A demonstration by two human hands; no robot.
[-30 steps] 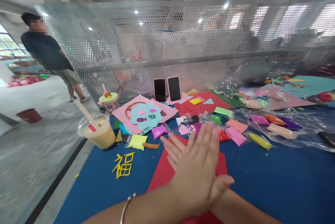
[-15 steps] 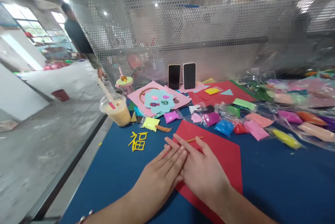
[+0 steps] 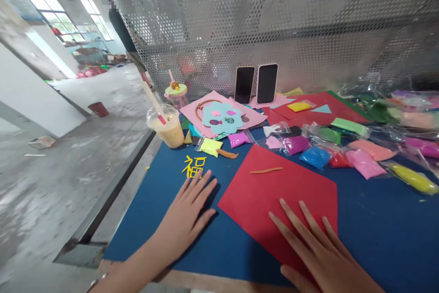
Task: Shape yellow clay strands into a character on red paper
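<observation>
My left hand (image 3: 187,210) is open, palm down with fingers spread, over the blue tabletop (image 3: 154,201). Its fingertips reach the lower edge of a yellow clay Chinese character (image 3: 194,166). Lower right, my right hand (image 3: 313,247) is open over a red paper sheet (image 3: 254,201), fingers fanned out. Whether either palm presses down I cannot tell. On the red paper, beyond the right fingertips, lies a thin brown clay strip (image 3: 266,171). A curved brown clay piece (image 3: 227,153) lies beside a bag of light yellow clay (image 3: 210,146).
Several bags of coloured clay, one of them blue (image 3: 314,157), line the right side. A lidded plastic cup (image 3: 168,128) stands near the left table edge. Two phones (image 3: 266,83) lean against the perforated metal screen (image 3: 212,46). Behind the cup, a person (image 3: 123,32) is partly hidden.
My hands were laid together over the red paper. They have parted, the left moving left and the right moving right and nearer me. The brown strip is now fully uncovered.
</observation>
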